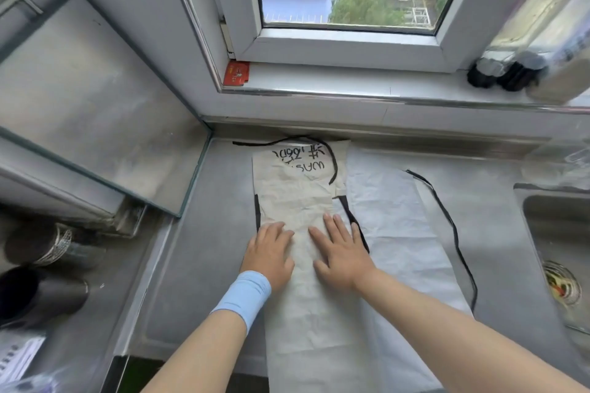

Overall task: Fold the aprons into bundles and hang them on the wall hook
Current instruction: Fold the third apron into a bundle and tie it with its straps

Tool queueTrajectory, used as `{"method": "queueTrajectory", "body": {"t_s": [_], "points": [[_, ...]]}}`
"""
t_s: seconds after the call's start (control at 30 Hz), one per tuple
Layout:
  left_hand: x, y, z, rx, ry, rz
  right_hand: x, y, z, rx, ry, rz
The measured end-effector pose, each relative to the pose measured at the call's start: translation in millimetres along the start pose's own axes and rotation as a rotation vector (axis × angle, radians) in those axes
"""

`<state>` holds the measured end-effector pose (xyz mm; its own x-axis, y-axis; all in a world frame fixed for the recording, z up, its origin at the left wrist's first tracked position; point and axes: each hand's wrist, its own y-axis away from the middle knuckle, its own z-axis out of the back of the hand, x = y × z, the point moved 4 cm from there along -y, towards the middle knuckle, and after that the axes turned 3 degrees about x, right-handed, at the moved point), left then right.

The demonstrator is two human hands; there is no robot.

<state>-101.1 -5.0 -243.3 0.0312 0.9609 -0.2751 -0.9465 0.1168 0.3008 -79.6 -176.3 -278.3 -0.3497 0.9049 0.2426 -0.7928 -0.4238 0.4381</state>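
Observation:
A cream apron (pixel 297 188) with black lettering and black straps lies folded into a long narrow strip on the steel counter (pixel 198 233). Part of it, or a second white apron (pixel 392 223), spreads flat to the right with a black strap (pixel 453 226) trailing along its edge. My left hand (pixel 269 252), with a light blue wristband, presses flat on the strip's left side. My right hand (pixel 341 249) presses flat on the strip's right side, fingers straight and spread. No wall hook is in view.
A sink (pixel 562 252) with a drain sits at the right. Dark jars (pixel 507 72) stand on the window sill at the back right. Dark cups (pixel 41 290) and a metal panel (pixel 89 99) occupy the left. A red card (pixel 235 73) leans in the window corner.

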Motion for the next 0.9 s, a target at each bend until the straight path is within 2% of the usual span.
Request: {"method": "queueTrajectory", "body": {"t_s": [0.07,0.17,0.23,0.33,0.4,0.5,0.6,0.7,0.83,0.9], "points": [[2.4,3.8,-1.4,0.014,-0.004,0.054,2.2,-11.3,8.3,0.032,-0.001,-0.022],[8.6,5.2,-19.7,0.256,-0.117,0.100,4.8,-14.2,22.4,0.022,-0.027,-0.015],[13.8,-1.5,-22.1,0.345,-0.218,0.098,1.0,-3.4,27.8,-0.012,-0.045,-0.011],[10.3,-13.8,-5.1,0.360,-0.296,0.098,-10.9,26.9,25.8,-0.059,-0.062,-0.014],[-6.4,-15.2,10.1,0.283,-0.337,0.056,-22.4,49.1,22.1,-0.118,-0.118,-0.045],[-42.2,-7.2,17.6,0.256,-0.247,-0.014,-43.3,79.3,20.4,-0.184,-0.183,-0.150],[-77.8,5.2,5.4,0.352,-0.107,-0.083,-62.2,105.0,14.2,-0.138,-0.226,-0.261],[-109.8,21.0,-11.3,0.348,-0.025,-0.139,-71.8,130.2,0.2,-0.018,-0.205,-0.303],[-147.3,45.1,-48.4,0.408,-0.053,-0.233,-82.4,166.2,-18.6,-0.045,-0.171,-0.512],[-158.1,56.1,-64.2,0.431,-0.104,-0.271,-88.1,181.4,-28.6,-0.034,-0.245,-0.654]]}}
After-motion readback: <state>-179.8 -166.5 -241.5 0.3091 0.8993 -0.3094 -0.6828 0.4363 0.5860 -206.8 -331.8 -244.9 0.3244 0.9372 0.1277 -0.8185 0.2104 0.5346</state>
